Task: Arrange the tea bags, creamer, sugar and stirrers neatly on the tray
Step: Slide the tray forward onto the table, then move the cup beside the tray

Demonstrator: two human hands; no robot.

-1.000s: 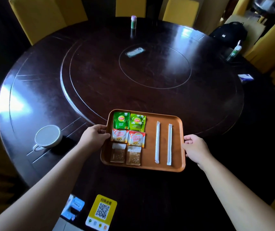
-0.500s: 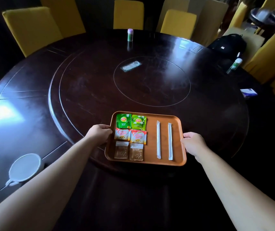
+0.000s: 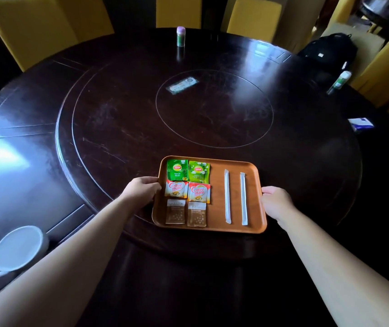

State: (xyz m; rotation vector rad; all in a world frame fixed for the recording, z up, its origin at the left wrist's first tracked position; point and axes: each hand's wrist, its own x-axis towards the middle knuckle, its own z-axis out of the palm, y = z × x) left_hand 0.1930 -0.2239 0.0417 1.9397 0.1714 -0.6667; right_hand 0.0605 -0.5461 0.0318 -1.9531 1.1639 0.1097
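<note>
An orange tray [image 3: 216,192] sits on the dark round table [image 3: 118,128]. In its left half lie two green tea bags [image 3: 188,171] at the back, two creamer packets [image 3: 188,191] in the middle and two clear sugar packets [image 3: 186,213] at the front, in neat pairs. Two white wrapped stirrers [image 3: 235,197] lie parallel in the right half. My left hand [image 3: 141,190] grips the tray's left edge, and my right hand [image 3: 275,202] grips its right edge.
A white cup [image 3: 17,250] stands at the near left. A small bottle [image 3: 180,36] is at the table's far side, a flat wrapper [image 3: 182,84] near the centre, another bottle [image 3: 338,81] and a small box [image 3: 360,123] at right. Yellow chairs [image 3: 30,27] ring the table.
The tray, held by both hands, has slid away from me onto the table's inner turntable ring. The view has shifted, so the cup now appears lower left.
</note>
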